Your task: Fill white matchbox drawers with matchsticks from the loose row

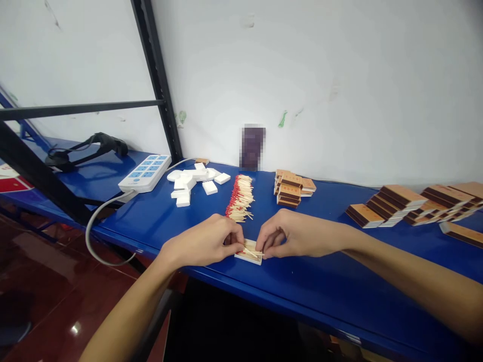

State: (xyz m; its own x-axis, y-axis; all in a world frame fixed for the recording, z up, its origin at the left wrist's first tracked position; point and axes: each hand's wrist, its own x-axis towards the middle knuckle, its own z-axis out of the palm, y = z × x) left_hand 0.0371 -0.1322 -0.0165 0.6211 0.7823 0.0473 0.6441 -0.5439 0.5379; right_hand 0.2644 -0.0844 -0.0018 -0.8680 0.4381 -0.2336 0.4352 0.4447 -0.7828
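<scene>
A small white matchbox tray (248,258) lies on the blue tabletop near its front edge, with several matches (250,251) in and across it. My left hand (209,240) is closed at the tray's left end, thumb and forefinger pinching the red-tipped ends of matches. From the right, my right hand (292,234) pinches the plain ends, its fingers curled over the tray's right edge. Exactly how many matches each hand grips is hidden by the fingers. Just beyond my hands lies a long row of loose matches (241,197), heads to the left.
White empty-looking trays (184,183) are heaped at the back left, beside a power strip (146,173) with a hanging cable. Matchboxes (290,190) stand stacked behind my right hand, and more stacks (396,201) sit farther right. A black rack post (158,75) rises at left.
</scene>
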